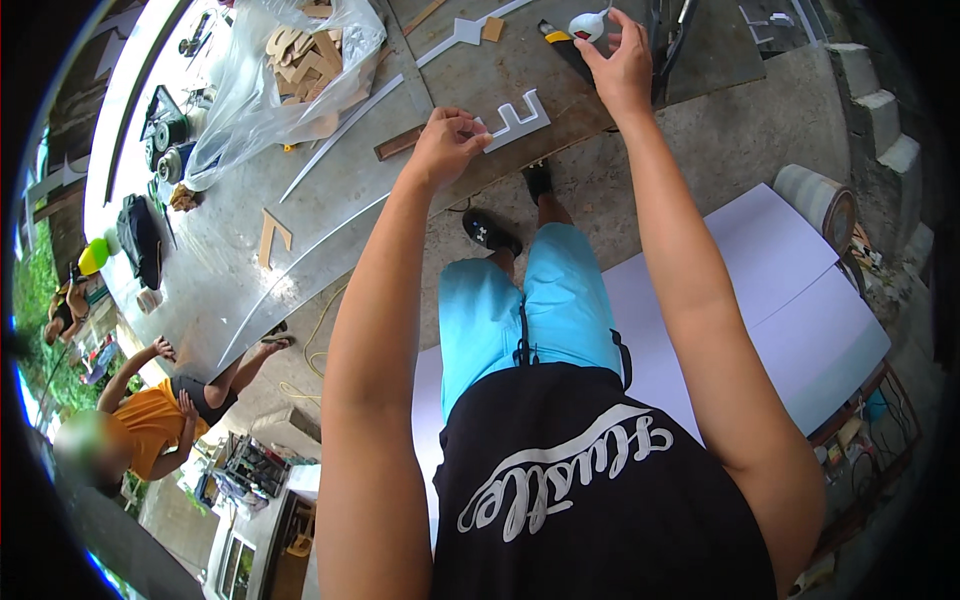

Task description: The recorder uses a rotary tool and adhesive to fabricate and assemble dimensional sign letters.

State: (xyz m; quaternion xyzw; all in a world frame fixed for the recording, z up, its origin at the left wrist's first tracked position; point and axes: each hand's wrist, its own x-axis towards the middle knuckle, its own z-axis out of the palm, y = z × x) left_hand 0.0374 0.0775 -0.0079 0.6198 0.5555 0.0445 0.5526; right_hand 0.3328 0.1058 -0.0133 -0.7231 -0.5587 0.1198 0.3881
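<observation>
My left hand [450,145] pinches the near left end of a white E-shaped letter [522,128] at the edge of the metal worktable [345,195]. My right hand [622,68] is raised farther right, its fingers closed round a small white bottle [587,27] with a thin nozzle. Just beside that bottle lies a yellow-and-black utility knife [560,40], partly hidden. Left of my left hand, a brown strip [398,143] rests on the table.
A clear plastic bag [345,35] holds brown cut pieces. Tools and a tape roll [172,165] sit at the far left, a brown angular piece [272,238] nearer. Someone in an orange shirt [160,425] sits by the table's left end. Large white sheets [720,260] lie behind my legs.
</observation>
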